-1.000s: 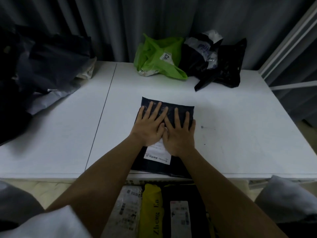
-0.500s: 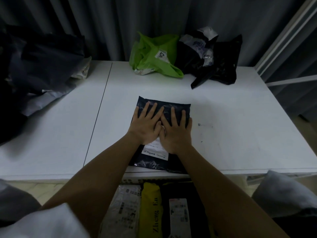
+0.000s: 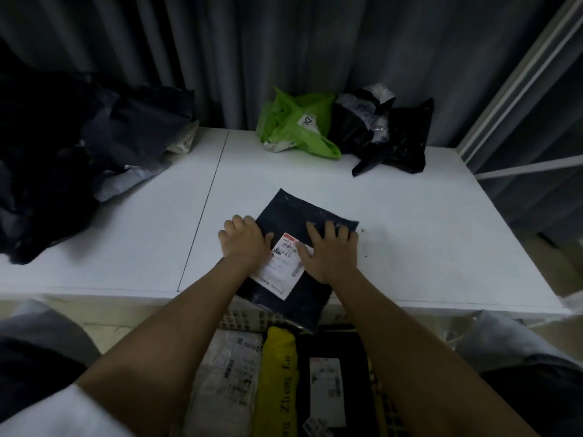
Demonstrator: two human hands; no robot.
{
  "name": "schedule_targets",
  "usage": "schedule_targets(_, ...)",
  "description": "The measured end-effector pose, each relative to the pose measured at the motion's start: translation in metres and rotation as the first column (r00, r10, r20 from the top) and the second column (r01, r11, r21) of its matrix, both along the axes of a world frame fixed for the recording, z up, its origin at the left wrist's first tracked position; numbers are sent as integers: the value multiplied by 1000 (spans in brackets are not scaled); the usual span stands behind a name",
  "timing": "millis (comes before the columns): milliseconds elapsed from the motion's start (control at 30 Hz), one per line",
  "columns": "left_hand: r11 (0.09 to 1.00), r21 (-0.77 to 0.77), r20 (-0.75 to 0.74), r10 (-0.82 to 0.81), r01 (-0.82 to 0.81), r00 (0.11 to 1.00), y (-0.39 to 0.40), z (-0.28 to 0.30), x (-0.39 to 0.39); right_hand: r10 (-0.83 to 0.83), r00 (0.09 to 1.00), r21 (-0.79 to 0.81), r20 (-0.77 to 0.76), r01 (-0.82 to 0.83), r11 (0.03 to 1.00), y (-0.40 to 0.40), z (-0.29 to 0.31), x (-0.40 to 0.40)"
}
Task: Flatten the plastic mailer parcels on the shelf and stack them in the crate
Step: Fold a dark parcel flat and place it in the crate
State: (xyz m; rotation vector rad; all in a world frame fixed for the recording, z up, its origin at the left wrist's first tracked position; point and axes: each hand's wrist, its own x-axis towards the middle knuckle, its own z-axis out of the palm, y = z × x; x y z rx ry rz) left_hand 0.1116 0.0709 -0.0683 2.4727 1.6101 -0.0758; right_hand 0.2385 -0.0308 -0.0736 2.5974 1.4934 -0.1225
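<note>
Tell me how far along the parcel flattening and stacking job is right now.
Partly done. Several flat mailers, including a yellow mailer, already lie in the crate below the shelf edge. In hand: the dark mailer lies flat, overhanging the shelf, left hand at its side edge, right hand pressing on top. Left: the green mailer, black mailers, and the dark pile.

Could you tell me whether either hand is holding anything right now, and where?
Both hold the dark mailer: left hand grips its left edge, right hand lies near its right edge.
</note>
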Motion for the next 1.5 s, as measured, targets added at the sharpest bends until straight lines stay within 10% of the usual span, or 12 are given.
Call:
schedule_targets(200, 951, -305, 250, 31, 48, 968, -14, 22, -31, 4, 999, 188, -38, 3, 982, -47, 22, -18)
schedule_targets(333, 885, -301, 505, -167, 355, 847, -36, 42, -55, -96, 910, 347, -402, 249, 904, -82, 30, -15)
schedule_targets(467, 820, -200, 390, -435, 536, 811, -60, 54, -70, 86, 689, 477, -720, 401, 782, -111, 35, -18)
schedule_targets(567, 758, -77, 182, -628, 648, 757, -77, 53, -69, 226, 795, 579, -563, 184, 794, -123, 45, -32)
schedule_targets(700, 691, 52, 122, -721, 721, 682, -97, 53, -61, 296, 893, 349, -338, -173, 921, -125, 49, -50)
schedule_targets(867, 728, 196, 98, -681, 657, 726, -85, 55, -74, 127, 779, 393, -614, 162, 905, -146, 40, -35)
schedule_targets(1000, 759, 5, 198, -639, 651, 744, -80, 51, -79, 4, 843, 15, -538, 5, 1000, -156, 25, -31)
schedule_targets(1200, 644, -138, 239, -716, 753, 656, -115, 22, -42, 38, 527, 154, -849, 178, 972, -157, -3, -60)
schedule_targets(1367, 655, -70, 255, -718, 753, 648, -124, -10, -35, -262, 141, -148, -955, 540, 828, -181, -58, -42)
schedule_targets(1500, 612, -37, 270, -755, 790, 598, -125, -33, -33, -380, 144, -204, -914, 647, 735, -206, -103, -25)
